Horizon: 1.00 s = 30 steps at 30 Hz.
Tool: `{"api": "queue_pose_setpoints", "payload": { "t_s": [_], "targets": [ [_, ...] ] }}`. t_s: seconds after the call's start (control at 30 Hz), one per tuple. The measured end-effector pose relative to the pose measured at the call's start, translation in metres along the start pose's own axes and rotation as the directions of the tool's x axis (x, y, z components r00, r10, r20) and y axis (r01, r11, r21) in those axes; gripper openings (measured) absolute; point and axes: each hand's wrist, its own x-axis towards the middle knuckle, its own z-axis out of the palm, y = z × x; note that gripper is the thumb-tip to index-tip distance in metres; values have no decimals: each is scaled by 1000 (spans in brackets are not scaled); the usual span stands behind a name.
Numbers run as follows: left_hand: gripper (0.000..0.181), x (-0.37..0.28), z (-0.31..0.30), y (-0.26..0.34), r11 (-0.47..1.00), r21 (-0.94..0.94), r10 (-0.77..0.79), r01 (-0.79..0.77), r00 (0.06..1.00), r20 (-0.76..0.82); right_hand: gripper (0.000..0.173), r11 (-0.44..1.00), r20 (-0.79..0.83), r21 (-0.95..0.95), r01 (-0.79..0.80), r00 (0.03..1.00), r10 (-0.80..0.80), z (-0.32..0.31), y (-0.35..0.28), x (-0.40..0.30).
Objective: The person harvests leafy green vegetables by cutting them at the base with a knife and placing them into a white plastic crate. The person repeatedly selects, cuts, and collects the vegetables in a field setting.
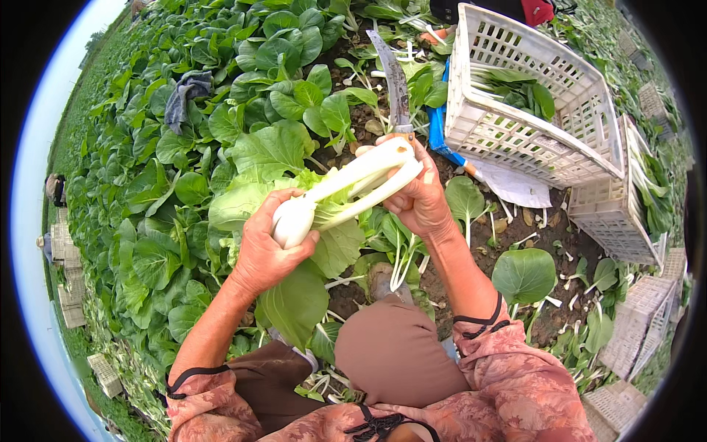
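Observation:
My left hand (274, 241) is wrapped around the pale base of a leafy cabbage-like green (342, 193). Near the thick white end of its stalks, my right hand (422, 193) grips both the stalks and a curved knife (393, 77). The knife's stained blade points away from me, and part of its wooden handle is hidden behind the stalks. Broad light-green leaves of the held vegetable hang below and to the left of my left hand.
A white plastic crate (533, 119) holding cut greens stands tilted at the upper right, with another filled crate (613, 215) beside it. Dense leafy plants (160, 259) grow on the left, where a grey cloth (188, 99) lies. Leaf scraps litter the soil. Distant people and crates are at the far left.

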Motion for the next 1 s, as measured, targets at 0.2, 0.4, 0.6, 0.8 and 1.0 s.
{"api": "queue_pose_setpoints", "payload": {
  "t_s": [0.2,0.4,0.6,0.8,1.0],
  "targets": [
    [52,-58,-17,32,660,-564,-472,496,858,202,52,892,62,-448,68,997,-45,40,-10,8],
    [68,-118,-28,3,970,183,-207,159,936,284,49,508,107,-838,197,974,-201,72,-31,31],
    [65,-96,-67,11,763,-531,-493,370,863,-107,50,424,260,-884,197,961,96,108,-6,62],
    [80,-107,-90,5,496,-867,-338,49,930,-141,61,537,403,-827,166,842,360,182,75,61],
    [71,-143,-102,1,508,-850,-347,140,936,-53,54,732,465,-681,-1,772,433,218,111,38]
  ]
}}
